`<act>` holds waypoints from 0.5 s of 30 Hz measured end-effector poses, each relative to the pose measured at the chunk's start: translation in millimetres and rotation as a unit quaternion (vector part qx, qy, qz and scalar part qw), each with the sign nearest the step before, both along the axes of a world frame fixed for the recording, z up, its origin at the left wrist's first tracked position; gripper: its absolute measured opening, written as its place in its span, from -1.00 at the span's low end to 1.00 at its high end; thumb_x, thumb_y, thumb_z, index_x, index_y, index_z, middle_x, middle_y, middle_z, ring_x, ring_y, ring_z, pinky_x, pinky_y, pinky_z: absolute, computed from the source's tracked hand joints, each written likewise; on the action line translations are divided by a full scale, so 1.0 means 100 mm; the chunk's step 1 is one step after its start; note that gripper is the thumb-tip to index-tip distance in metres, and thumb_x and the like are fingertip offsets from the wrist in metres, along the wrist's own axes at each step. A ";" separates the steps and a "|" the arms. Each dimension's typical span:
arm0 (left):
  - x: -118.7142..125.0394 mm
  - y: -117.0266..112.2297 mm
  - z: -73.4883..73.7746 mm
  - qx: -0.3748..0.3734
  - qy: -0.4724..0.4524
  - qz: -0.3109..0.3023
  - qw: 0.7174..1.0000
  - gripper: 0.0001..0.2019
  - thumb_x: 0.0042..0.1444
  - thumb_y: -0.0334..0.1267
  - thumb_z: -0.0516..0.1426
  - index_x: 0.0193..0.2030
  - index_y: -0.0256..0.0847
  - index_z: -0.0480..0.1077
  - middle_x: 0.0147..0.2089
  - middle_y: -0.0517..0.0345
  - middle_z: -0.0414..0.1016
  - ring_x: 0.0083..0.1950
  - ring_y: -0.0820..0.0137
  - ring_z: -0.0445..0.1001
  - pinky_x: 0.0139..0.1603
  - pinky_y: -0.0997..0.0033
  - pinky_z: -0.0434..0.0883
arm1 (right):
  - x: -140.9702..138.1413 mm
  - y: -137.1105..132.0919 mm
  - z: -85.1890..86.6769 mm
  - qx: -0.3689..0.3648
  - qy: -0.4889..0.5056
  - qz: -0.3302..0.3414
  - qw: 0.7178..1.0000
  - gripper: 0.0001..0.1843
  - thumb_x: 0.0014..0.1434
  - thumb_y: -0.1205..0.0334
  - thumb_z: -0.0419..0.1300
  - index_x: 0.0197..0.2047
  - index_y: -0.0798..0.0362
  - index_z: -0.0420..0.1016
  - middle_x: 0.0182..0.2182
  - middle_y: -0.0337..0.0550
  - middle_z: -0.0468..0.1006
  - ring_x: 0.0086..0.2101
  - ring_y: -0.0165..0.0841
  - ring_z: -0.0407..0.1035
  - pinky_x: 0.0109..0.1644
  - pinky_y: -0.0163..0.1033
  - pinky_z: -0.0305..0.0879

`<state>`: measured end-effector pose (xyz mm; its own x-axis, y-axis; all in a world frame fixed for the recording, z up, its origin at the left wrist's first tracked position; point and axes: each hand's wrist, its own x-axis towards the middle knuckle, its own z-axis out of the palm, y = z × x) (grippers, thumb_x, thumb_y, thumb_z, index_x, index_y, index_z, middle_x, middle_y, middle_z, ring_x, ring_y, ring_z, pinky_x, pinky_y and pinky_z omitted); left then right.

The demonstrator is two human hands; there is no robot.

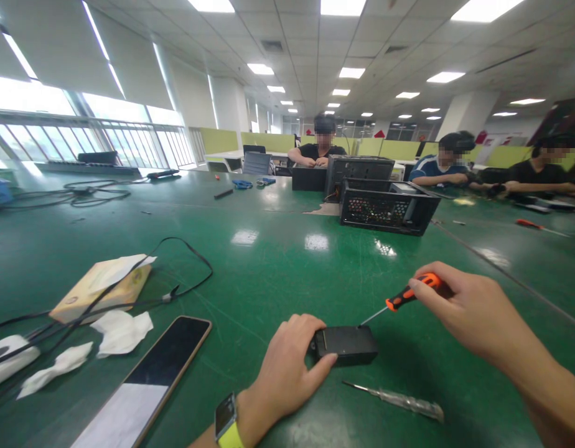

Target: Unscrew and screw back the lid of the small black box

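My left hand (287, 367) is closed around the left end of a small black box (347, 345) that lies flat on the green table (278, 261). My right hand (465, 305) grips an orange-and-black screwdriver (411, 294), whose thin shaft slants down so its tip meets the box's top right edge. A second tool with a clear handle (399, 401) lies on the table just in front of the box. A watch with a yellow strap sits on my left wrist.
A phone (152, 373) lies at my left, with crumpled tissues (122, 331), a tissue box (103, 287) and black cables (185, 274). Open computer cases (385, 208) stand mid-table. Three other people sit at the far side. Another orange screwdriver (539, 226) lies at right.
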<state>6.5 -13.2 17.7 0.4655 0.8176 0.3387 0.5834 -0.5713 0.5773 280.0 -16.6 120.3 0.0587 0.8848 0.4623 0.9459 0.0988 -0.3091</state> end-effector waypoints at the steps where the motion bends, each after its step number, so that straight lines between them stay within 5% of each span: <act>1: 0.00 0.00 0.00 0.000 0.001 -0.001 1.000 -0.75 0.16 -0.22 0.20 -0.04 -0.15 0.35 -0.08 0.04 0.47 -0.10 0.15 0.41 -0.06 0.11 0.38 | 0.00 0.00 0.00 0.001 -0.001 -0.002 1.000 -0.68 0.11 -0.09 0.09 -0.42 -0.06 0.52 -0.69 -0.26 0.41 -0.67 -0.33 0.25 -0.55 -0.26 0.09; 7: 0.00 0.00 -0.01 0.002 0.003 0.000 1.000 -0.75 0.16 -0.21 0.20 -0.03 -0.14 0.35 -0.09 0.04 0.47 -0.10 0.15 0.40 -0.07 0.12 0.38 | -0.14 -0.08 0.02 0.030 -0.001 0.022 0.999 -0.54 0.13 -0.26 0.13 -0.48 -0.04 0.48 -0.70 -0.26 0.37 -0.67 -0.36 0.23 -0.55 -0.25 0.09; 12: -0.01 0.00 -0.02 0.002 0.005 -0.003 1.000 -0.75 0.18 -0.21 0.19 -0.02 -0.15 0.34 -0.08 0.05 0.46 -0.09 0.15 0.40 -0.07 0.12 0.37 | -0.25 -0.20 0.08 0.022 0.080 0.172 0.982 -0.64 0.25 -0.02 0.13 0.04 -0.07 0.49 -0.25 -0.13 0.61 -0.39 -0.30 0.47 -0.34 -0.22 0.36; 15: -0.01 0.00 -0.03 0.002 0.005 -0.005 1.000 -0.74 0.18 -0.20 0.19 -0.02 -0.15 0.33 -0.08 0.05 0.46 -0.09 0.16 0.40 -0.07 0.12 0.37 | -0.28 -0.20 0.07 0.047 0.082 0.192 0.977 -0.65 0.25 0.08 0.15 0.07 -0.06 0.48 -0.27 -0.16 0.61 -0.39 -0.33 0.47 -0.35 -0.25 0.36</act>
